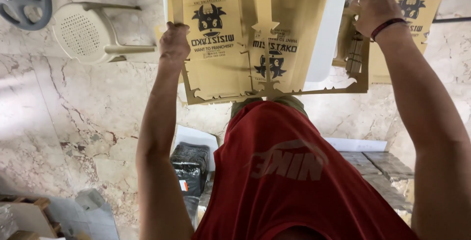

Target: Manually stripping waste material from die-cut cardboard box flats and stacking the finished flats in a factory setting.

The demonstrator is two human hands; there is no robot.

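Nearest the camera: red sleeveless shirt (289, 181) fills the lower middle, both bare arms reaching away from it. Beside the torso, a black wrapped bundle (190, 169) sits on a white sheet, grey blocks (387, 169) on the other side.

Left hand (174, 41): fingers clamped on the left edge of a die-cut brown cardboard sheet (274, 39) printed with black graphics. Right hand (375, 12), red-and-black wristband (387, 26) on the wrist: fingers closed on the sheet's right edge, near the top corner. Sheet spans between both hands, held flat out in front; cut-out frame strip visible along its lower edge.

Beyond the right hand, a stack of same printed cardboard pieces (419, 9). Behind the sheet, a white panel (328, 34), partly hidden. Marble floor (88, 117) beneath. Far left: beige plastic chair (86, 31), grey wheel (22, 0) in the corner.
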